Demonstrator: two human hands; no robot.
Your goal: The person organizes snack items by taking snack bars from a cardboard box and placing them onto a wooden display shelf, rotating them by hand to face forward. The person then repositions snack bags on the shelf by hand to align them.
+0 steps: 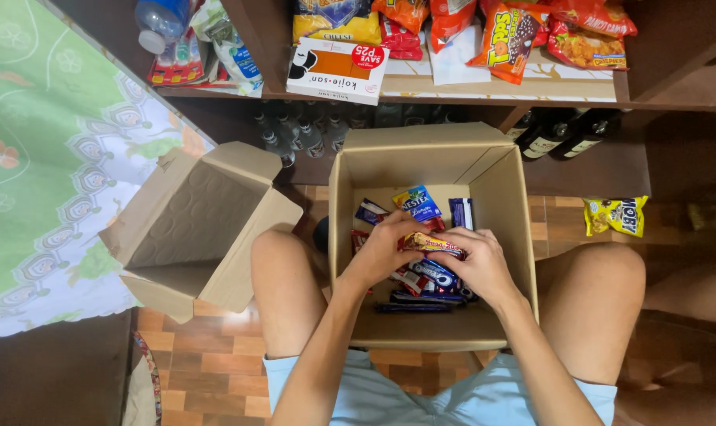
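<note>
An open cardboard box stands on the floor between my knees, holding several small snack packets in blue, red and purple wrappers. Both hands reach down inside it. My left hand and my right hand together grip one long red and yellow snack packet, each at one end, just above the pile.
A second, empty cardboard box lies tipped on its side to the left, next to a green patterned cloth. A wooden shelf ahead carries chip bags and a white box, with dark bottles beneath. A yellow snack bag lies on the floor at right.
</note>
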